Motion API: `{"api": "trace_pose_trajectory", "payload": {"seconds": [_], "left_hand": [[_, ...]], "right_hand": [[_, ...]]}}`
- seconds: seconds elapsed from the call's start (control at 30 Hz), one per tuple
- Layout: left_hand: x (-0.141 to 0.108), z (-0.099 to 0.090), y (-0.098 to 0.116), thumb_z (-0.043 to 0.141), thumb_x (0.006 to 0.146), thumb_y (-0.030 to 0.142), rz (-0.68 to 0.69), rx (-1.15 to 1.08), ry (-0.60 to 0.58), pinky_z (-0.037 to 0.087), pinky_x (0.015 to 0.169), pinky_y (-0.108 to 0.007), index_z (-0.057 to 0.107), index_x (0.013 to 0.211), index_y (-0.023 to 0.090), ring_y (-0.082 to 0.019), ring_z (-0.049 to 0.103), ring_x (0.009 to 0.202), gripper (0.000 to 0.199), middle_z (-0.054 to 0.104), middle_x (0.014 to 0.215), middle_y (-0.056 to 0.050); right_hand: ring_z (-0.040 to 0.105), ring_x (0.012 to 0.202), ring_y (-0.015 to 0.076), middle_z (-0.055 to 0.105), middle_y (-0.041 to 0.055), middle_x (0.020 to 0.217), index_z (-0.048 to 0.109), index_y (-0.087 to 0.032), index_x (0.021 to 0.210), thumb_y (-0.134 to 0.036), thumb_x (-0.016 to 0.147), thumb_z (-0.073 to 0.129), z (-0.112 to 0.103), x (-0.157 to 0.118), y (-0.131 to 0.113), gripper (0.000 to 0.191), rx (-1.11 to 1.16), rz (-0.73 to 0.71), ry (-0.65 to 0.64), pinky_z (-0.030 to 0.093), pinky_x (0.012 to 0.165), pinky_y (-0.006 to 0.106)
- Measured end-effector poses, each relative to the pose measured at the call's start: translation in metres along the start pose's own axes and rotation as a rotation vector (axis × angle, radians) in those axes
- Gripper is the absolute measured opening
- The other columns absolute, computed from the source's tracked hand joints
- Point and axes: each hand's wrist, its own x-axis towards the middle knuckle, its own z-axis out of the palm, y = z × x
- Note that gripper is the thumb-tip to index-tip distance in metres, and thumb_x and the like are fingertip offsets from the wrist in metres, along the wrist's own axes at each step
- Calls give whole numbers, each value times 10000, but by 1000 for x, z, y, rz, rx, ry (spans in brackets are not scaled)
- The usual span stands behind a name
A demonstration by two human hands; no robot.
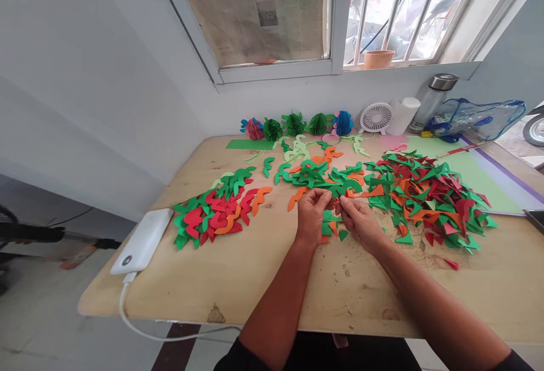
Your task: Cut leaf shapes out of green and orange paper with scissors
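My left hand (313,209) and my right hand (357,215) meet over the middle of the table, thumbs and fingers pinched together. Whatever lies between their fingertips is too small and hidden to make out. Just beyond the fingers spreads a pile of wavy green paper cut-outs (312,174) mixed with orange ones. Small green and orange paper scraps (329,225) lie between and below my hands. To the right of my right hand is a large heap of pointed paper scraps (429,195) in green, red and orange. Farther left sits a pile of red and green cut-outs (216,209).
A white power bank (142,241) with a cable rests at the left table edge. Along the wall stand several folded-paper figures (294,124), a small fan (376,117), a glass bottle (431,105) and a clear pouch (480,119). A green sheet (471,173) lies at right.
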Motion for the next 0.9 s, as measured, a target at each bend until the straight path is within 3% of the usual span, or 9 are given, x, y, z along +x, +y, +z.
{"api": "trace_pose_trajectory", "payload": {"seconds": [0.3,0.53,0.9], "left_hand": [[1,-2,2,704,646,279,32,25,12,452,596,-246,622,649,165,-116,570,562,140,587,566,15],[4,-9,8,695,646,266,81,182,-28,438,591,-242,643,592,164,-108,535,547,127,580,551,12],[5,-11,13,713,627,283,30,189,-44,425,569,-232,664,630,163,-104,536,537,130,591,539,14]], "right_hand": [[148,332,51,243,-103,360,531,-194,588,-683,739,587,-1,1,0,515,-4,18,1,83,349,216],[143,343,56,207,-108,376,533,-196,584,-691,740,577,-5,1,-4,521,-62,4,-5,91,365,227],[185,376,68,234,-92,393,550,-183,597,-652,798,522,-8,2,-4,511,-208,-43,-6,113,399,241]]}}
